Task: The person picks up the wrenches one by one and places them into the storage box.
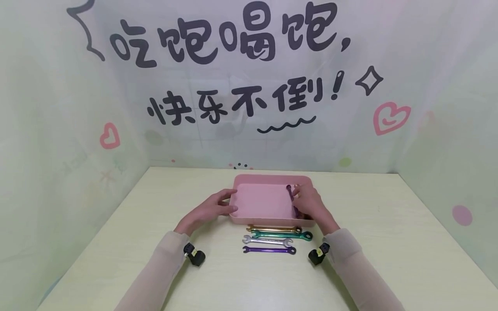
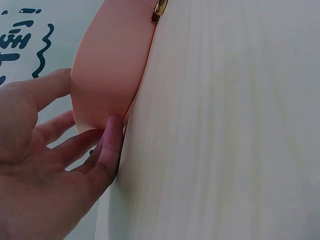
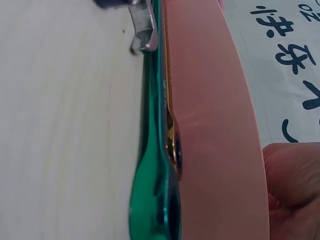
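**Pink tray [image 1: 260, 201]: positions and contacts**

On my head view, nearest item first, I identify a purple wrench [image 1: 269, 249] lying crosswise on the bench [image 1: 233, 276] in front of the pink tray. Closer to the tray come a silver wrench [image 1: 268, 241], a green wrench [image 1: 282, 235] and a gold wrench [image 1: 272, 229], the last just beside the tray's front wall. All four lie roughly parallel to that wall. At the tray's left end, I read the left hand [image 1: 212, 207] as gripping, its fingers set at the rim and the lower edge. Inside the tray, near its right end, is a second purple wrench [image 1: 290, 193], pinched by the curled fingers of the right hand [image 1: 309, 203]; whether it touches the tray floor I cannot tell. Behind the tray hangs a pale backdrop [image 1: 218, 147] printed with dark characters.
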### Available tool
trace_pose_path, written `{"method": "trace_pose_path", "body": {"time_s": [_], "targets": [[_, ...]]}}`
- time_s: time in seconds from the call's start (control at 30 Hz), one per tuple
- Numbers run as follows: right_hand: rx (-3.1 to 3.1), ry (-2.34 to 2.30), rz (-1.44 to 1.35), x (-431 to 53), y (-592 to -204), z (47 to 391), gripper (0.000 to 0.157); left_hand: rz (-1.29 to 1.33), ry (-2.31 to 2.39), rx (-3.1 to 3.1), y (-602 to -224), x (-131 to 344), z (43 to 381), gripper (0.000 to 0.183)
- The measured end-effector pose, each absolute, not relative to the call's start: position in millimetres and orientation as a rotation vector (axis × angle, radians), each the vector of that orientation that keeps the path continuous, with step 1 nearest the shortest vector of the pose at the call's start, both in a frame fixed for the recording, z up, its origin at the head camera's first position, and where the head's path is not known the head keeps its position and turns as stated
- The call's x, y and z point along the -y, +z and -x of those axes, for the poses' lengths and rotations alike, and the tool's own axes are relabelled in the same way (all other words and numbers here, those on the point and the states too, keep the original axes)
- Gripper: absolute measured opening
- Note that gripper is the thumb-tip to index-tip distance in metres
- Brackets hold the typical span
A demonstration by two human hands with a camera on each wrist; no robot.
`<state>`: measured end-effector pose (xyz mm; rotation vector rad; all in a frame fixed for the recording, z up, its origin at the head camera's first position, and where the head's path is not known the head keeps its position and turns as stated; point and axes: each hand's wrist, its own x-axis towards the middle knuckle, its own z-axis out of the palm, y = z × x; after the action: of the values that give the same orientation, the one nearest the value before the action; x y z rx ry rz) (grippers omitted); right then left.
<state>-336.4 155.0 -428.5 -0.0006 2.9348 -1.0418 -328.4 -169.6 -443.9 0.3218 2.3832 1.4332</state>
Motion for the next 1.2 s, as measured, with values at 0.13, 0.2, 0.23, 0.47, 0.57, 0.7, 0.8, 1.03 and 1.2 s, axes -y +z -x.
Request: {"method": "trace_pose_path", "body": {"time_s": [0.13, 0.2, 0.23, 0.47, 0.57, 0.7, 0.8, 1.03, 1.2], "targets": [[-2.98, -0.963, 0.042, -153, -430, 338, 0.019, -0.329, 1.439, -2.38, -444, 170, 328, 0.07], [-2.989, -0.945, 0.049, -153, -431, 338, 0.019, -0.335, 1.438, -2.38, -443, 170, 328, 0.069], [-2.986, -0.949, 0.052, -153, -431, 338, 0.018, -0.334, 1.438, -2.379, -443, 170, 328, 0.07], [-2.914, -1.073, 0.069, -157, -424, 334, 0.019, -0.332, 1.438, -2.38, -444, 170, 328, 0.072], [-2.867, -1.132, 0.048, -159, -418, 331, 0.024, -0.329, 1.438, -2.374, -444, 170, 328, 0.072], [-2.824, -1.197, 0.05, -160, -407, 327, 0.027, -0.33, 1.44, -2.371, -443, 171, 329, 0.071], [-2.85, -1.186, 0.144, -160, -398, 323, 0.026, -0.329, 1.443, -2.375, -441, 170, 329, 0.071], [-2.925, -1.05, 0.454, -156, -385, 303, 0.017, -0.332, 1.431, -2.379, -441, 168, 330, 0.072], [-2.859, -0.928, 0.689, -154, -386, 278, 0.009, -0.331, 1.433, -2.378, -441, 169, 330, 0.072]]}}
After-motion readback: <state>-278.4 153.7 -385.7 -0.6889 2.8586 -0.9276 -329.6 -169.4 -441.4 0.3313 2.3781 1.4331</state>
